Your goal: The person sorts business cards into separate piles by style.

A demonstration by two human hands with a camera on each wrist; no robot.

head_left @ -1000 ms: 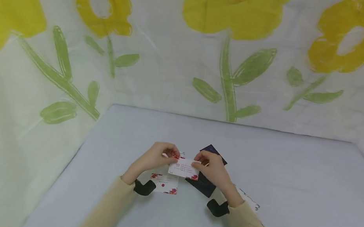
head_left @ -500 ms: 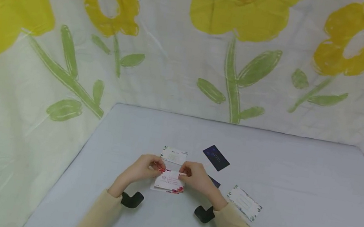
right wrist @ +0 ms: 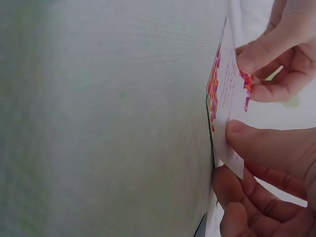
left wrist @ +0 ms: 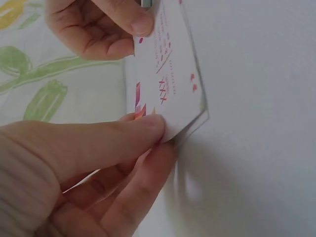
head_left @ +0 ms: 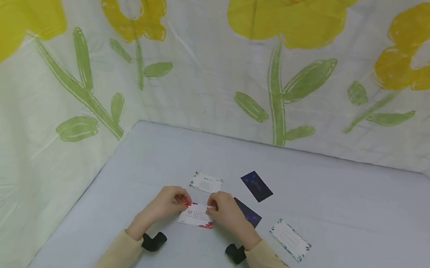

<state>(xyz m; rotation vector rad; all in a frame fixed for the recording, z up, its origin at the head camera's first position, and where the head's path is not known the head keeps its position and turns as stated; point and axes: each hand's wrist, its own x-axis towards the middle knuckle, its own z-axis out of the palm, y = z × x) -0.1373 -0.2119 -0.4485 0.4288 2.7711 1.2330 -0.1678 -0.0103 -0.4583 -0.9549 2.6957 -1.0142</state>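
A white business card (head_left: 196, 216) with red flower-like corners and small printed text spans both hands close over the table. My left hand (head_left: 165, 204) pinches its left end between thumb and fingers. At the other end, my right hand (head_left: 226, 213) grips it by the upper edge. The left wrist view shows the card (left wrist: 170, 74) tilted, with a second card edge just under its lower corner. From the right wrist camera, the thumb of my right hand (right wrist: 276, 153) presses on the printed face, with the fingers behind.
A white card with leafy corners (head_left: 206, 183) lies just beyond the hands. Two dark blue cards, one farther back (head_left: 256, 186) and one partly behind the right hand (head_left: 248, 213), rest to the right. Another leafy white card (head_left: 290, 240) lies beside the right forearm on the pale table (head_left: 353, 221).
Both hands have brought the red-cornered card down and left, over a similar card that lay on the table. The dark and leafy cards have come out from behind the right hand.
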